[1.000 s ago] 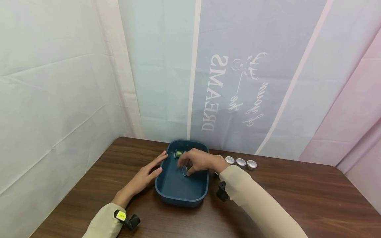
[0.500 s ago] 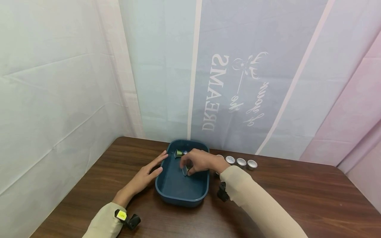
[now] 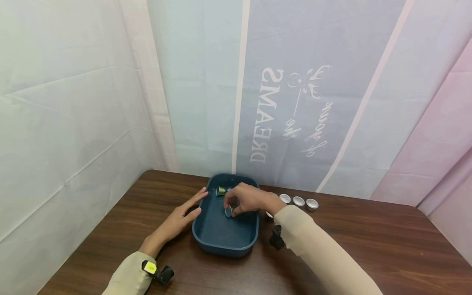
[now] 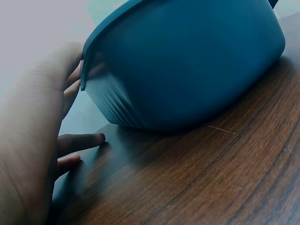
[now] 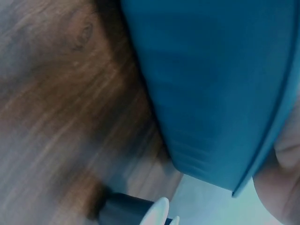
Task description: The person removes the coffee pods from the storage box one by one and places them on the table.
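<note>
A dark blue tray (image 3: pixel 221 241) stands on the brown wooden table (image 3: pixel 368 246). My right hand (image 3: pixel 241 201) reaches into the tray and pinches a small capsule (image 3: pixel 228 211) with a silver lid. A green capsule (image 3: pixel 221 190) lies at the tray's far end. My left hand (image 3: pixel 180 219) rests flat against the tray's left rim, fingers straight. The left wrist view shows the tray's outer wall (image 4: pixel 187 70) with that hand's fingers (image 4: pixel 70 89) against it. The tray's side (image 5: pixel 215 93) fills the right wrist view.
A row of silver-lidded capsules (image 3: pixel 298 201) stands on the table to the right of the tray, near the back curtain (image 3: pixel 295 102). White sheeting (image 3: pixel 73 123) closes off the left side. A dark capsule (image 5: pixel 126 208) shows at the bottom of the right wrist view.
The right hand has shifted slightly within the tray while holding the silver-lidded capsule. The left hand has stayed at the tray's rim.
</note>
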